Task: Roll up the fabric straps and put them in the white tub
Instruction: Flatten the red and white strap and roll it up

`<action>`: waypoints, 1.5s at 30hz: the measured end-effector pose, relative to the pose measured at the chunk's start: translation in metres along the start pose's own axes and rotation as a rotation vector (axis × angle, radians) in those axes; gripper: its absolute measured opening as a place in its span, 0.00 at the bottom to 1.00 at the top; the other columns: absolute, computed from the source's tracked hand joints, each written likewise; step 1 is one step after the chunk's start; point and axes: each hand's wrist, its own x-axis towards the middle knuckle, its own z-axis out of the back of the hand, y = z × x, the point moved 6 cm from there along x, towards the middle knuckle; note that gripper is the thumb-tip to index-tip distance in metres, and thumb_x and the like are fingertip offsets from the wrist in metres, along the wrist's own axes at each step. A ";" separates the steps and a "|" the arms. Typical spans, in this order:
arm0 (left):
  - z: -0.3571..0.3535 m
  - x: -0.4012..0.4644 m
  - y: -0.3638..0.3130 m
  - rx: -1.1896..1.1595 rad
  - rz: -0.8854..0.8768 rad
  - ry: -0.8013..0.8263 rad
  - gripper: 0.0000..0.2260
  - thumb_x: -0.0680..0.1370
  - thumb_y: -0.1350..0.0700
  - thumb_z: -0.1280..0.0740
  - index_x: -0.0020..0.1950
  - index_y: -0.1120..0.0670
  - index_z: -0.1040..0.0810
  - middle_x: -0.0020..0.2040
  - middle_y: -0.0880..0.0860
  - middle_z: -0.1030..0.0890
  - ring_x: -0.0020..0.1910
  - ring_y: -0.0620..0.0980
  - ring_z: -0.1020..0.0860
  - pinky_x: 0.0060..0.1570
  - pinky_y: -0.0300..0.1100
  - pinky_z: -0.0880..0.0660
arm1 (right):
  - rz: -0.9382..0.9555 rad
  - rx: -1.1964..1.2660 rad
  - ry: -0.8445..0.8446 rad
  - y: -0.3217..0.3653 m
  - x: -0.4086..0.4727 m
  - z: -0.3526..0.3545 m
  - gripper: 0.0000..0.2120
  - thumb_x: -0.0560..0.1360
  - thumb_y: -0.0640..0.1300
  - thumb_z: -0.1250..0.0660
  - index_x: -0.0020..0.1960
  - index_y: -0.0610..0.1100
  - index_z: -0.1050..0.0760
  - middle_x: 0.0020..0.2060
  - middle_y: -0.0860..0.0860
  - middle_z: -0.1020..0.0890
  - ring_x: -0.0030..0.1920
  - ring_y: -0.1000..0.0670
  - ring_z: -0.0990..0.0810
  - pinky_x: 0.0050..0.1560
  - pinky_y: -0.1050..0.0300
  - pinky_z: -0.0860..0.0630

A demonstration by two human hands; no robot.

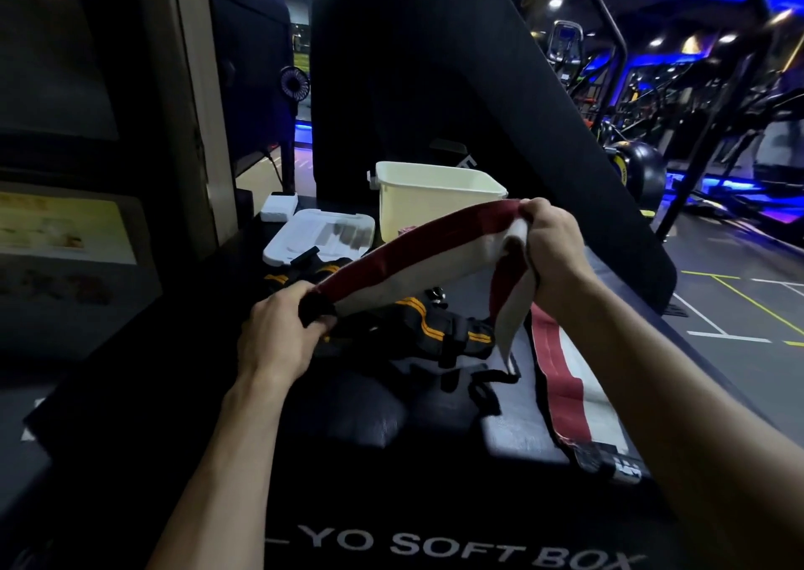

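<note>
A red and white fabric strap (417, 256) is stretched in the air between both hands above a black soft box. My left hand (283, 330) pinches its black end at the lower left. My right hand (552, 243) grips the strap higher up at the right, and the rest of it hangs down from that hand. A second red and white strap (565, 378) lies flat on the box at the right. Black straps with orange stripes (435, 330) lie in a heap under the held strap. The white tub (435, 195) stands behind them, with something pink low at its front left.
A white lid or tray (317, 234) lies left of the tub, and a small white box (278, 206) sits behind it. A tall black pad (435, 69) rises right behind the tub. A dark wall panel is at the left. Gym machines stand at the far right.
</note>
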 end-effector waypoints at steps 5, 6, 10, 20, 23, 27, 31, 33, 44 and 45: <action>0.009 0.004 0.007 -0.101 -0.007 -0.097 0.08 0.77 0.57 0.25 0.55 0.52 0.16 0.46 0.55 0.15 0.48 0.59 0.17 0.45 0.45 0.26 | -0.062 0.090 0.024 -0.007 0.005 0.004 0.12 0.79 0.40 0.41 0.37 0.44 0.27 0.34 0.46 0.25 0.33 0.49 0.24 0.36 0.53 0.25; 0.012 0.004 0.007 -0.152 0.000 -0.112 0.06 0.78 0.56 0.26 0.54 0.53 0.16 0.45 0.54 0.15 0.48 0.58 0.18 0.45 0.46 0.26 | -0.070 0.104 0.038 -0.008 0.004 0.005 0.12 0.80 0.40 0.41 0.38 0.43 0.27 0.34 0.45 0.25 0.33 0.49 0.24 0.36 0.53 0.23; 0.000 0.006 0.012 -0.362 0.061 0.036 0.02 0.82 0.54 0.31 0.50 0.47 0.20 0.40 0.47 0.14 0.47 0.52 0.16 0.52 0.53 0.20 | -0.069 0.081 0.093 -0.011 0.002 0.008 0.12 0.84 0.42 0.40 0.42 0.43 0.26 0.35 0.46 0.23 0.34 0.50 0.22 0.38 0.52 0.22; 0.020 0.001 -0.020 -0.555 -0.094 -0.191 0.01 0.85 0.54 0.36 0.54 0.49 0.26 0.38 0.46 0.14 0.28 0.47 0.22 0.39 0.48 0.22 | -0.116 0.153 0.217 -0.002 -0.002 0.010 0.10 0.84 0.45 0.38 0.51 0.40 0.23 0.43 0.43 0.17 0.41 0.46 0.17 0.47 0.47 0.16; 0.020 -0.006 -0.045 -0.876 -0.074 -0.152 0.09 0.83 0.52 0.33 0.43 0.49 0.21 0.33 0.48 0.16 0.28 0.46 0.26 0.34 0.41 0.26 | -0.253 0.349 0.321 0.009 -0.005 0.014 0.22 0.82 0.52 0.38 0.65 0.35 0.23 0.53 0.40 0.17 0.50 0.45 0.16 0.60 0.46 0.19; -0.007 -0.011 -0.064 -0.963 0.002 0.087 0.08 0.81 0.51 0.30 0.43 0.51 0.17 0.39 0.51 0.18 0.38 0.48 0.21 0.34 0.40 0.25 | -0.171 0.327 0.345 0.032 0.006 0.035 0.30 0.76 0.54 0.29 0.67 0.33 0.28 0.52 0.38 0.21 0.46 0.45 0.18 0.50 0.51 0.18; -0.042 -0.019 -0.090 -1.034 0.024 0.463 0.10 0.82 0.66 0.35 0.57 0.53 0.19 0.48 0.57 0.16 0.41 0.51 0.15 0.39 0.41 0.18 | 0.020 0.224 0.426 0.065 0.020 0.058 0.17 0.80 0.49 0.33 0.63 0.41 0.29 0.49 0.42 0.24 0.46 0.46 0.22 0.53 0.49 0.22; -0.058 -0.025 -0.103 -1.003 -0.029 0.646 0.18 0.80 0.71 0.36 0.63 0.51 0.21 0.50 0.60 0.19 0.44 0.52 0.17 0.39 0.40 0.18 | 0.105 0.118 0.438 0.082 0.019 0.069 0.08 0.81 0.45 0.36 0.56 0.41 0.25 0.45 0.45 0.21 0.42 0.49 0.20 0.47 0.53 0.21; -0.115 -0.048 -0.157 -1.000 -0.017 1.005 0.20 0.71 0.69 0.41 0.58 0.60 0.18 0.45 0.62 0.21 0.40 0.55 0.23 0.37 0.42 0.22 | 0.480 -1.510 0.370 -0.014 0.059 0.114 0.09 0.75 0.51 0.27 0.56 0.57 0.17 0.55 0.54 0.25 0.60 0.44 0.29 0.62 0.48 0.35; -0.118 -0.049 -0.157 -1.004 0.001 1.005 0.18 0.72 0.70 0.42 0.57 0.64 0.19 0.45 0.62 0.22 0.38 0.55 0.23 0.34 0.41 0.22 | 0.385 -1.476 0.339 -0.029 0.059 0.126 0.12 0.76 0.51 0.27 0.59 0.58 0.19 0.58 0.54 0.26 0.61 0.45 0.30 0.63 0.46 0.33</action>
